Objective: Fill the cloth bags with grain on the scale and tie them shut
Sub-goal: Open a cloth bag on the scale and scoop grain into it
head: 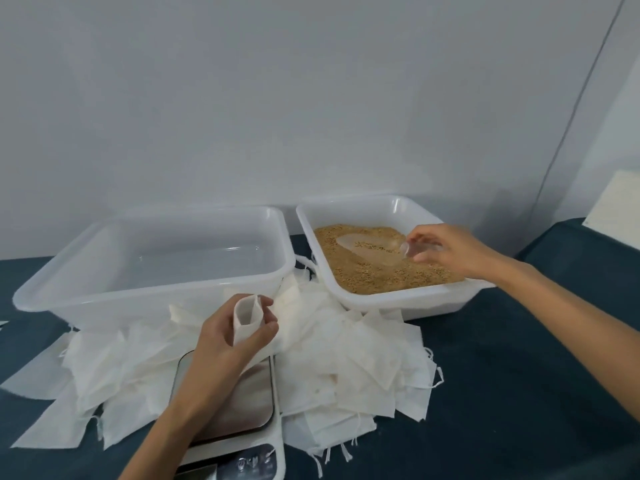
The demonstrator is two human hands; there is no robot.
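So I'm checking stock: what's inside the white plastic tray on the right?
The white plastic tray holds tan grain, scraped bare mid-floor. The right hand holds a clear plastic scoop there, hiding some grain.

A: home or workshop?
B: looks like a small packing setup tbh. Plain grey wall (242, 98), dark blue tablecloth (519, 375), two white plastic tubs (152, 289), a scale (242, 455), heap of cloth bags (363, 358). Can't tell more.

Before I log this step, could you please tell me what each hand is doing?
Left hand: holds a cloth bag open above the scale.
Right hand: grips a clear scoop in the grain.
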